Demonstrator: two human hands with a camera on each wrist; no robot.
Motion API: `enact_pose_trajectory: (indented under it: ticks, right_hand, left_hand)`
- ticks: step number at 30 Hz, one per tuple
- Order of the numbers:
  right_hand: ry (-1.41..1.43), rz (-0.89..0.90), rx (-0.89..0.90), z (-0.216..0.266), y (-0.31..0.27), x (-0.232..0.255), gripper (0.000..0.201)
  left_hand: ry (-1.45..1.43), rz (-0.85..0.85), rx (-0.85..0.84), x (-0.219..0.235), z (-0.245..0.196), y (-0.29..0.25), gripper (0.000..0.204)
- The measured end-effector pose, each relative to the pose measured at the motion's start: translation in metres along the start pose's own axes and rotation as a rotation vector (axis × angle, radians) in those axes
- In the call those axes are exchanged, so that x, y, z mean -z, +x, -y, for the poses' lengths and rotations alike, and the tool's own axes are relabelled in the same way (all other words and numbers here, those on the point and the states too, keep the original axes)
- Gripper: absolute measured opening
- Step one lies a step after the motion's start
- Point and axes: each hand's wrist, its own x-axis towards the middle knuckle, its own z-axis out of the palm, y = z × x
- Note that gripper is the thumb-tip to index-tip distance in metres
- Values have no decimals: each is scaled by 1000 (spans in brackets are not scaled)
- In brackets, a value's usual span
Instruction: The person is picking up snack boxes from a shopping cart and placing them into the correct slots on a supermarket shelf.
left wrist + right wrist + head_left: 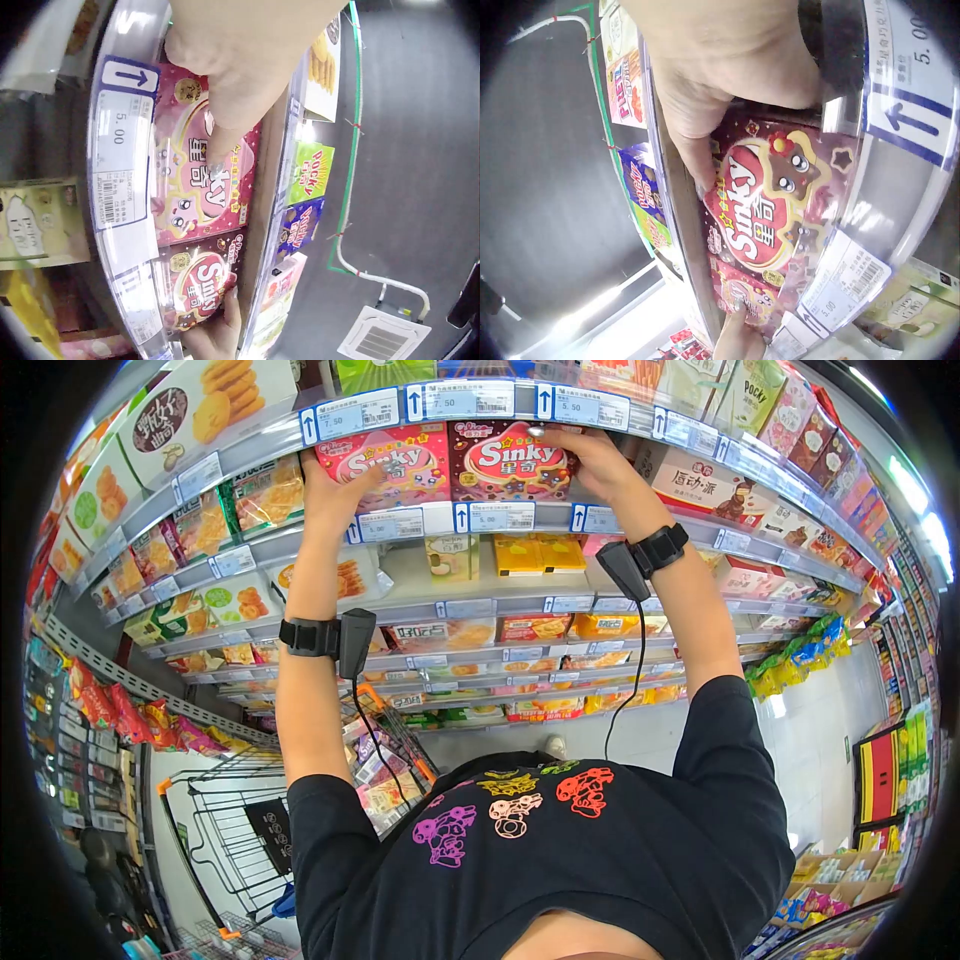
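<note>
Two Sinky snack boxes stand side by side on a shelf: a pink box [415,465] on the left and a dark brown box [508,482] on the right. My left hand [335,490] grips the pink box at its left side, thumb across the front, other fingers hidden beyond the edge. On the brown box, my right hand [592,468] holds the right side, its thumb [697,161] lying on the front near the top. The right wrist view hides its other fingers past the side. Both boxes sit upright behind the shelf's price strip.
Price tags [495,517] line the shelf edge below the boxes, and another shelf runs close above them. White snack boxes [700,482] stand to the right, bagged biscuits [268,495] to the left. A shopping cart [235,840] is at lower left.
</note>
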Motion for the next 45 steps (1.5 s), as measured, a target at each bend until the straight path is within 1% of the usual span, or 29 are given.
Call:
enact_pose_trajectory:
  ticks: [1, 3, 4, 6, 7, 10, 11, 14, 17, 20, 23, 26, 29, 32, 35, 41, 44, 45]
  right_hand:
    - [-6, 4, -24, -1, 2, 3, 31]
    - [-16, 14, -72, -3, 8, 15, 31]
    - [-6, 21, -67, -4, 8, 18, 30]
    - [17, 39, -55, -3, 10, 23, 28]
    - [47, 40, -66, -9, 14, 34, 25]
    - [236, 57, -104, -17, 17, 52, 22]
    - [271, 77, -128, -19, 19, 58, 20]
    - [274, 20, -145, -21, 22, 61, 19]
    - [311, 43, -167, -19, 20, 55, 21]
    - [339, 125, -192, -20, 23, 47, 22]
    - [301, 87, -204, -17, 20, 33, 22]
    - [288, 85, -183, -10, 15, 21, 23]
    - [244, 98, -136, -14, 16, 19, 26]
    - [90, 15, -2, -14, 13, 5, 29]
    - [3, -38, 77, -14, 9, -6, 31]
    - [-139, -90, 134, -15, 6, -6, 32]
    - [-227, -86, 162, -22, 8, -1, 35]
    - [-240, -77, 160, -22, 8, 0, 36]
  left_hand:
    - [9, -12, -22, 1, 4, 2, 82]
    - [-7, 10, 17, 2, 2, 0, 71]
    - [-14, 19, 36, 3, -3, -2, 65]
    - [-38, 51, 98, 4, -7, -4, 63]
    - [-51, 64, 128, 6, -8, -5, 62]
    - [8, 47, 59, 5, -8, -4, 60]
    - [45, 40, 96, 5, -12, -6, 58]
    - [-10, 64, 115, 6, -6, -4, 58]
    - [-38, 77, 145, 7, -6, -2, 79]
    - [61, 40, -6, 7, 5, 2, 77]
    - [88, 42, 31, 6, -3, 0, 75]
    - [48, 79, 89, 8, -4, 0, 73]
    - [-18, 76, 145, 7, -8, -2, 69]
    - [-117, 57, 85, 7, 1, -1, 63]
    - [-60, 35, 108, 9, 5, -1, 60]
    - [-56, 25, 106, 9, 8, -1, 55]
    - [-17, -29, 170, 6, -2, -3, 51]
    - [-17, -44, 156, 6, 0, -1, 50]
